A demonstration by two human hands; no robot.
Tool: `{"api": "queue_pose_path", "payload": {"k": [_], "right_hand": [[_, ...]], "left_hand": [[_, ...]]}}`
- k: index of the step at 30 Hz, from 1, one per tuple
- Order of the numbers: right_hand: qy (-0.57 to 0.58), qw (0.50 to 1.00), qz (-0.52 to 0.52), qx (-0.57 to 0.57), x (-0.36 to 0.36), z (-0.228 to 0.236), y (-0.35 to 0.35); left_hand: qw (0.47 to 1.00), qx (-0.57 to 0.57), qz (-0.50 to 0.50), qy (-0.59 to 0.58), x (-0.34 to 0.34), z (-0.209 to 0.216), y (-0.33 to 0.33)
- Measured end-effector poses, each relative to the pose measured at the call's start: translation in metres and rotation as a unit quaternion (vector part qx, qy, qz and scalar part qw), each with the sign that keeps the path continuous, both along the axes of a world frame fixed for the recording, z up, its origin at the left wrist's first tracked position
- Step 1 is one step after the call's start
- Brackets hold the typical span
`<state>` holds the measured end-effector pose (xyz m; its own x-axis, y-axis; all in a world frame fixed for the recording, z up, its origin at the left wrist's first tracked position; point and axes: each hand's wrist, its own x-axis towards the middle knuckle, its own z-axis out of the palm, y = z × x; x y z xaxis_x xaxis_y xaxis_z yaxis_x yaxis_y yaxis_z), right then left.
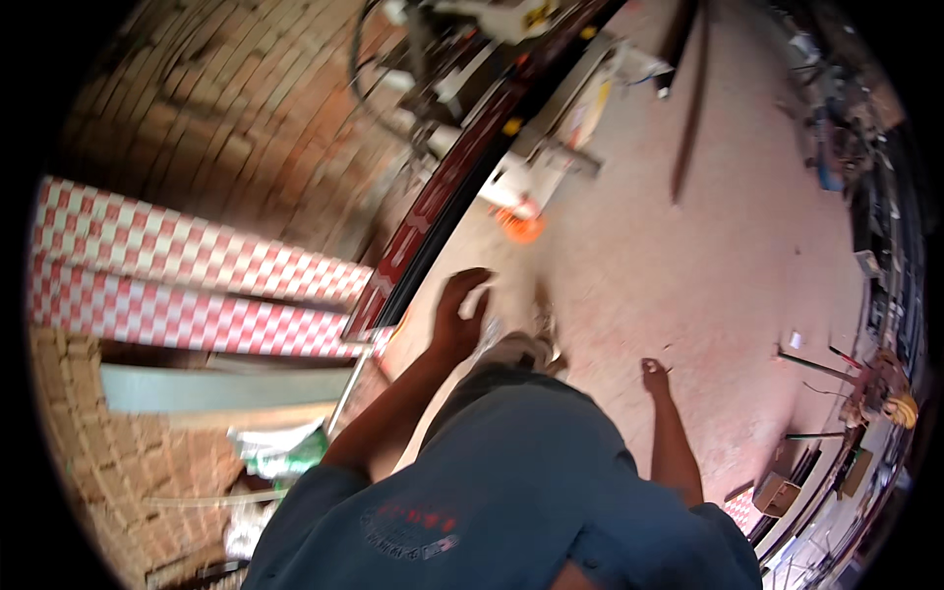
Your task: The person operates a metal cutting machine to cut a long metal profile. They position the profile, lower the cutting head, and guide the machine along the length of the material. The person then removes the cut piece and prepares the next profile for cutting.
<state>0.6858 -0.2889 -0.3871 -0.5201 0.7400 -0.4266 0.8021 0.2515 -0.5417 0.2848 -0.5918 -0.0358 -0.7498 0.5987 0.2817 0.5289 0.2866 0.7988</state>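
My left hand [460, 313] hangs beside the end of a long dark red and black rail [438, 211]. Its thumb and fingers are apart, with nothing between them. Lower and to the right, my right hand [652, 376] is held out over the floor, its fingers curled in. A tiny dark tip shows at its edge, but what the fingers hold, if anything, is too small to name. Neither hand touches the rail. An orange object [521, 226], blurred, lies on the floor ahead of my left hand.
Red-and-white checkered panels [197, 241] run along the brick surface [246, 128] at left, near a green and white bag [280, 450]. A machine [452, 59] stands at the far left. Tools, a small cardboard box [777, 495] and long bars crowd the right edge of the concrete floor [747, 246].
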Motion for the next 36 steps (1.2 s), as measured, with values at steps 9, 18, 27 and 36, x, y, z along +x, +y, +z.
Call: {"api": "queue_pose_path", "payload": {"k": [9,18,27,36], "right_hand": [[0.028,0.996,-0.086,-0.017,-0.068,0.116,0.117],[0.002,0.996,-0.09,-0.001,-0.074,0.11,0.329],[0.142,0.977,0.141,0.073,-0.37,0.224,0.559],[0.364,0.882,0.286,-0.088,-0.637,0.34,0.466]], "left_hand": [[0.928,0.239,0.238,0.156,-0.189,0.182,0.151],[0.907,0.407,0.085,0.07,-0.284,0.294,0.253],[0.852,0.343,0.353,0.179,-0.278,0.279,0.278],[0.851,0.075,0.511,0.1,-0.221,0.001,0.337]]}}
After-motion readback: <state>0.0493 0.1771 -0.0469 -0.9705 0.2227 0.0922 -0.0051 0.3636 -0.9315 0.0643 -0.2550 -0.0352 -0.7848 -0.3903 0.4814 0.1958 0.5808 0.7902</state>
